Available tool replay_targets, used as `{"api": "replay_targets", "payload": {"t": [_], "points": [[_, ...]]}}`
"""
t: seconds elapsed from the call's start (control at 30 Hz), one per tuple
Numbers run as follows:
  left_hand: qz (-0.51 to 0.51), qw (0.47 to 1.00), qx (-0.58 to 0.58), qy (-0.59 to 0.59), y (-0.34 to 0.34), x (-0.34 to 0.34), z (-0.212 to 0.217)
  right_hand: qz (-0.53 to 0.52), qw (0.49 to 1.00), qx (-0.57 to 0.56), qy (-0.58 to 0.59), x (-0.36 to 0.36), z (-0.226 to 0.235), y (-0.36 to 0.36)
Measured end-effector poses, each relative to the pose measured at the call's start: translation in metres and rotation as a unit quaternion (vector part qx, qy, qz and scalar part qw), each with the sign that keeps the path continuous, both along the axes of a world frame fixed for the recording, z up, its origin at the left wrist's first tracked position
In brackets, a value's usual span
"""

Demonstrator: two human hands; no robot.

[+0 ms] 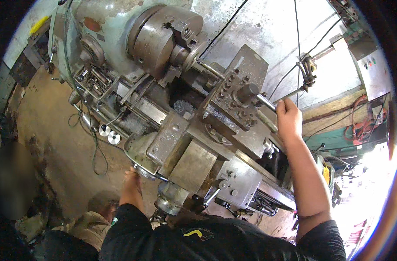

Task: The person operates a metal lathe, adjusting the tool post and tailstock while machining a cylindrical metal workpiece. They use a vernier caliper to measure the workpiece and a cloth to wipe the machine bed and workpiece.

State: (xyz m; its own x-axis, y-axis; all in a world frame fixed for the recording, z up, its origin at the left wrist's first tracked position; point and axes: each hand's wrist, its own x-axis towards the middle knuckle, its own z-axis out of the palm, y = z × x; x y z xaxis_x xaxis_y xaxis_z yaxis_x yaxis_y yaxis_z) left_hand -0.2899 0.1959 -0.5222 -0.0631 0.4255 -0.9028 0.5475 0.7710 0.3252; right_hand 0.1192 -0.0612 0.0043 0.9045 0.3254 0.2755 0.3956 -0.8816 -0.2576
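I am at a metal lathe. My right hand is closed round the outer end of a steel lever, which runs to the round hub on top of the square tool post. A boring bar reaches from the tool post toward a round metal workpiece in the chuck; whether they touch I cannot tell. My left hand is at the carriage handwheel, with its fingers curled on the rim. Metal chips lie below the chuck and on the slide.
Two shiny round knobs and a looped cable are at the lathe's left front. A short lever sticks out of the apron near my body. A jointed coolant pipe stands behind my right hand. Brown floor spreads at the left.
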Motion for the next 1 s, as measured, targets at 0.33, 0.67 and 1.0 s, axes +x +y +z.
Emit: {"api": "replay_targets", "payload": {"t": [0.33,0.67,1.0], "points": [[-0.047,0.940,-0.250,-0.227,-0.087,-0.025,0.017,0.017,1.000,-0.017,0.016,0.002,0.005,-0.002],[-0.165,0.939,-0.207,-0.218,-0.114,-0.065,0.101,0.051,0.996,-0.011,0.069,0.002,0.010,-0.009],[-0.537,0.811,0.232,0.000,-0.120,-0.073,0.163,0.090,0.990,-0.005,0.104,0.008,0.013,-0.012]]}}
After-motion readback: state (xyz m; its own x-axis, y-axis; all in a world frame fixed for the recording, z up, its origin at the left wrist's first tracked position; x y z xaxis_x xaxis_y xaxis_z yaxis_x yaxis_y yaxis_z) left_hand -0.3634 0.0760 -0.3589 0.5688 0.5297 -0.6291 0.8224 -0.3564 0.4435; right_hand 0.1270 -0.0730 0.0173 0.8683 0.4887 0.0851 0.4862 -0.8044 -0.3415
